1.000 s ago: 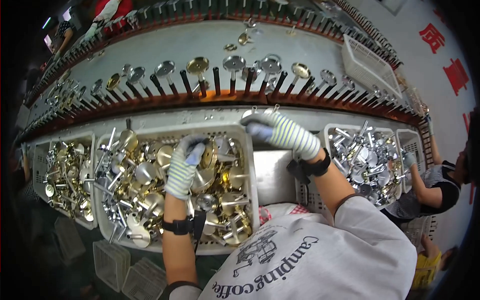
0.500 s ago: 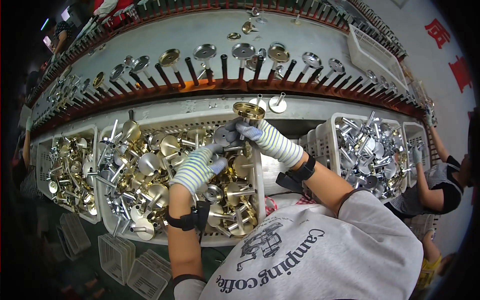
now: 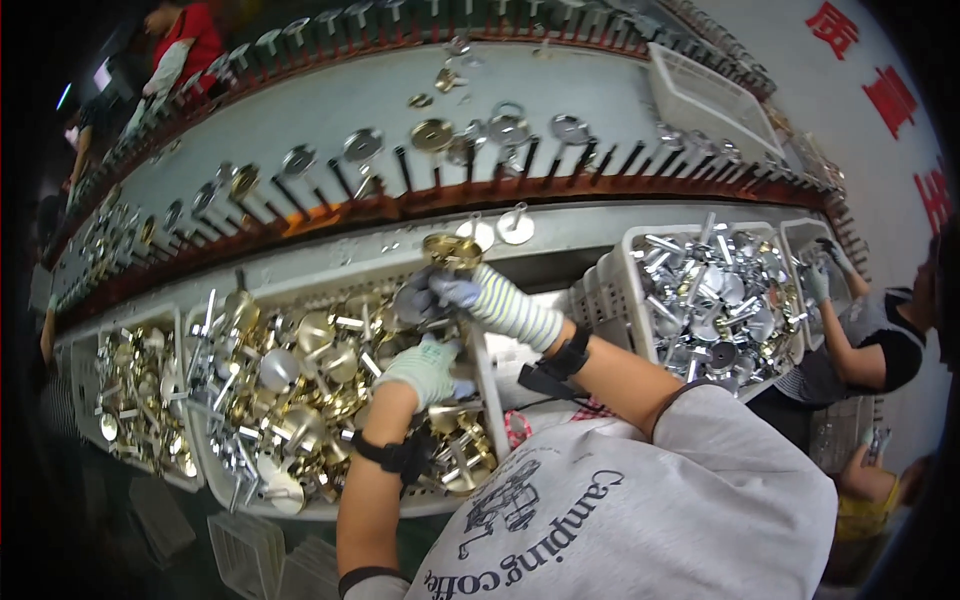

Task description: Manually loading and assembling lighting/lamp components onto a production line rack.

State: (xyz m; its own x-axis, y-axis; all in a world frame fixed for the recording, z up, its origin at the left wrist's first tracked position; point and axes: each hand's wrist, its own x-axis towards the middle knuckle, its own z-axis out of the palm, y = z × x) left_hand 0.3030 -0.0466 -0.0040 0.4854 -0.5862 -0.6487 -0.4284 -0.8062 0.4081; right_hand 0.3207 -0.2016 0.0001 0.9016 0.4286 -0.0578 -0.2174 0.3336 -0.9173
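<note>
My right hand (image 3: 490,303), in a striped glove with grey fingertips, is closed around the stem of a gold metal disc (image 3: 450,250). The disc stays upright above the far rim of a white basket (image 3: 340,267). Inside that basket lies a heap of gold and silver discs on stems. Just over the heap, at its right side, is my left hand (image 3: 422,368), gloved too. Its fingers reach down among the parts and are mostly hidden, so what they touch cannot be made out. A dull grey disc (image 3: 412,300) is beside my right fingertips.
Two pale discs with stems (image 3: 515,224) rest on the metal ledge beyond the basket. Behind runs a conveyor with a row of dark pegs, several carrying discs (image 3: 432,134). A basket of silver parts (image 3: 640,300) stands right, near a co-worker (image 3: 860,350); another basket (image 3: 188,400) stands left.
The view has shifted, and the pegs carrying discs appear further along. My left hand has lowered toward the heap, its fingers now more hidden. My right hand still grips the gold disc's stem.
</note>
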